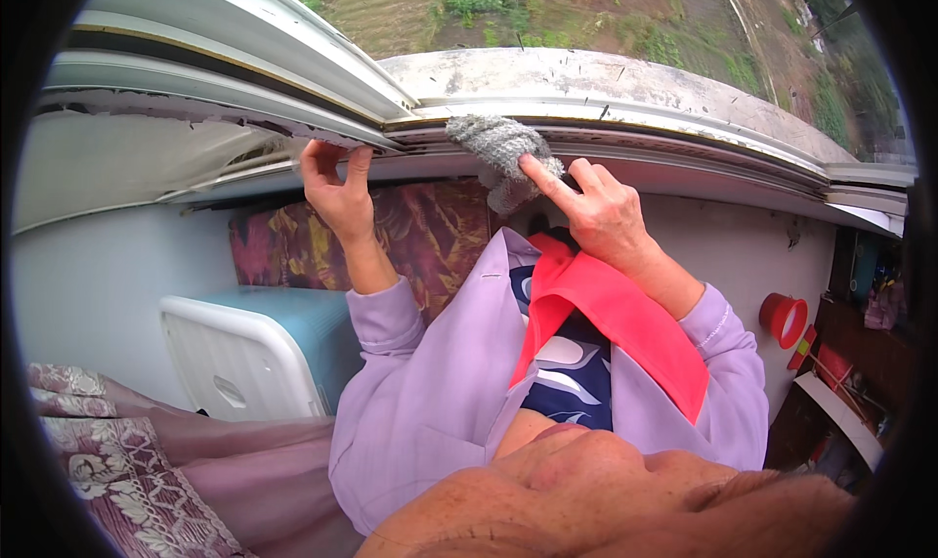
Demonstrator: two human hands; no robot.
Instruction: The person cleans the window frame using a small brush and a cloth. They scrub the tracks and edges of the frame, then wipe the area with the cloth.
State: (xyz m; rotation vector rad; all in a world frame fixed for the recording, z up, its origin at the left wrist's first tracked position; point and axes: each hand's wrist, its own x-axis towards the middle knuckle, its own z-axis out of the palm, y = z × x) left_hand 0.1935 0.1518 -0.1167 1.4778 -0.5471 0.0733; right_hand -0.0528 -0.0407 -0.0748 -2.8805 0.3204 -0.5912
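Observation:
A fluffy grey cloth lies bunched over the inner edge of the window track. My right hand grips it from the right, with the index finger stretched out and pressed on the cloth. Part of the cloth hangs down below the track's edge. To the left, my left hand is at the lower edge of the white window sash. Its fingers are curled and its thumb points up against that edge. A dark, peeling strip runs along the sash there.
Beyond the window lies a weathered concrete ledge, with garden ground far below. A blue storage box with a white lid stands at lower left, near a mauve curtain. A red container and cluttered shelves are on the right.

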